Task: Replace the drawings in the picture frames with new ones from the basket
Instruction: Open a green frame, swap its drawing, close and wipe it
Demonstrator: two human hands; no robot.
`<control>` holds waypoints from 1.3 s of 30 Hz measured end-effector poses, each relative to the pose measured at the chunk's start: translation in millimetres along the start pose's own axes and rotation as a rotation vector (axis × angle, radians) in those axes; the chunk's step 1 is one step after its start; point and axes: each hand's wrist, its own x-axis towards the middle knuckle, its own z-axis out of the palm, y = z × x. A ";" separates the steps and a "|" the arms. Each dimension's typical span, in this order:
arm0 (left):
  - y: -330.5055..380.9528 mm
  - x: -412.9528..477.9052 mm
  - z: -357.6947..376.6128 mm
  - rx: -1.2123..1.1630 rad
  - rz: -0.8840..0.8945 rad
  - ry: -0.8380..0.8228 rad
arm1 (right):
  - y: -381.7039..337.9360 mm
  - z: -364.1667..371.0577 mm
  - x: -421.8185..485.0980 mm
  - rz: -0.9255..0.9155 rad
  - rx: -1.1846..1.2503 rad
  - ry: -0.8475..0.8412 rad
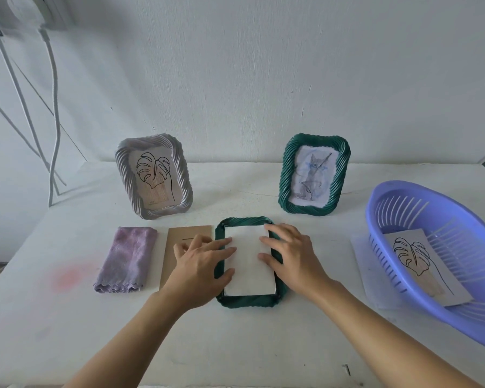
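A: Where's the drawing?
B: Purple basket [443,320] holds a leaf drawing [420,261]; face-down green frame [247,301], ctr of table [235,345], has white sheet [249,264] in its back.
A: Handling?
B: Thin, light, creases easy (lift by an edge). Pressed flat by left hand [199,261] & right hand [294,256], fingers straight, gripping nothing.

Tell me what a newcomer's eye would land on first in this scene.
Both hands draw the eye: the left hand and right hand rest on a white sheet lying in a dark green frame laid flat at front centre. Behind stand a grey frame with a leaf drawing, left, and a green upright frame with a cat drawing, right. A purple basket at far right holds a second leaf drawing.
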 end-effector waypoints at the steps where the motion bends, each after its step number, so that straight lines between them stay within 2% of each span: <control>1: -0.7 -0.1 0.4 0.010 0.001 0.007 | 1.5 1.1 -1.3 -0.009 -0.003 -0.003; 11: 0.8 1.9 0.8 0.041 0.016 0.020 | 2.3 1.8 -6.9 0.003 -0.032 -0.090; 25: 1.2 2.9 0.0 0.053 -0.004 0.007 | 6.5 -3.0 -5.5 0.001 0.057 -0.059; 31: 2.8 3.4 -0.4 0.032 -0.012 0.023 | 14.0 -7.1 -9.1 -0.016 0.084 -0.156; 39: 2.5 3.8 -0.8 0.009 -0.019 0.017 | 12.5 -10.0 -9.0 0.011 0.120 -0.189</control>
